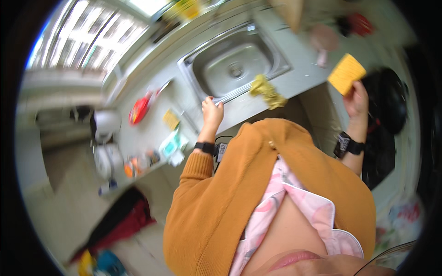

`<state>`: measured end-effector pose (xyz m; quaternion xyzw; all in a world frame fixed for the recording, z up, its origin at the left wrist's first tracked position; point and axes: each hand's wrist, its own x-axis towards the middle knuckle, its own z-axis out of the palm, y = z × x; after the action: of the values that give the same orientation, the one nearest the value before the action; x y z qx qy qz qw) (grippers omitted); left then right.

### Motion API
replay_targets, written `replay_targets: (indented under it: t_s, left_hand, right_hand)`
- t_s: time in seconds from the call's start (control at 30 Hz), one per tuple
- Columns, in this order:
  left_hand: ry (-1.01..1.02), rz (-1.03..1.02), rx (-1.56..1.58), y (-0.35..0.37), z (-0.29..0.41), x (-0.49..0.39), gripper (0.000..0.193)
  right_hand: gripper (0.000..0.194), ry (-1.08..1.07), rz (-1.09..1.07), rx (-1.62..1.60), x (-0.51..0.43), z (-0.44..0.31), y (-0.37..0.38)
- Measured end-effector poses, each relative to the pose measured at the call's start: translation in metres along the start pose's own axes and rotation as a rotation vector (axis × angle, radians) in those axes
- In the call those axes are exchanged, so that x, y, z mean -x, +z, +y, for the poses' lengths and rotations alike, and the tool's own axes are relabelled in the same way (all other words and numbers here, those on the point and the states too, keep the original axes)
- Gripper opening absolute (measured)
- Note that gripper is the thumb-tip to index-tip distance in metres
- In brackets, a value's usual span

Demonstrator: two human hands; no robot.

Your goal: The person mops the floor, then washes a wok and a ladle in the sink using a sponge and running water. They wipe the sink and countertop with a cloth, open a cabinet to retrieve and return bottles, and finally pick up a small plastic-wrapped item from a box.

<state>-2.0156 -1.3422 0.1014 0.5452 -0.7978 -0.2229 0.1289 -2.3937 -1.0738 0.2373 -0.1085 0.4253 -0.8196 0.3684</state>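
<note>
Held up at the right, over the counter's edge near the stove, a yellow sponge cloth (pixel 346 74) is pinched by its lower corner in my right hand (pixel 357 100). My left hand (pixel 212 112) is at the front left corner of the stainless steel sink (pixel 198 90), its fingers loosely curled; whether they touch the rim I cannot tell. No object shows in it. A crumpled yellow-green cloth (pixel 267 91) drapes over the sink's front rim and the counter edge. Left of my left hand lies another yellow sponge (pixel 171 119).
A red packet (pixel 140 110), a wet-wipes pack (pixel 171 146) and orange-lidded jars (pixel 133 166) stand along the left counter. A black wok (pixel 388 100) sits on the stove at right. A pink pan-shaped item (pixel 324 39) lies at the back right. Bags (pixel 121 220) lie low at left.
</note>
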Motion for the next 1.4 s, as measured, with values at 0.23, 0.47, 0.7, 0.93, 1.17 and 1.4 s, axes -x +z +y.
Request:
replay_targets:
  t_s: [0.23, 0.47, 0.7, 0.93, 1.17, 1.4]
  left_hand:
    - [-0.384, 0.168, -0.244, 0.005, -0.104, 0.037, 0.067]
    - [-0.553, 0.015, -0.055, -0.01, -0.158, 0.015, 0.046]
    - [-0.116, 0.333, 0.237, -0.013, -0.135, 0.033, 0.024]
    - [0.349, 0.144, 0.206, -0.033, -0.05, 0.03, 0.021]
    - [0.502, 0.08, 0.115, -0.046, 0.008, 0.027, 0.024]
    - [0.517, -0.13, 0.284, -0.045, 0.029, 0.036, 0.027]
  right_hand:
    - [0.034, 0.22, 0.011, 0.055, -0.006, 0.057, 0.045]
    - [0.031, 0.125, -0.023, 0.029, 0.002, 0.046, 0.053]
    - [0.035, 0.025, 0.279, 0.17, 0.02, 0.041, 0.052]
    - [0.044, -0.483, -0.303, 0.94, 0.003, 0.092, 0.151]
    - [0.052, -0.578, -0.174, 1.57, -0.041, 0.131, 0.179]
    - [0.036, -0.131, -0.223, 0.907, -0.076, 0.112, 0.137]
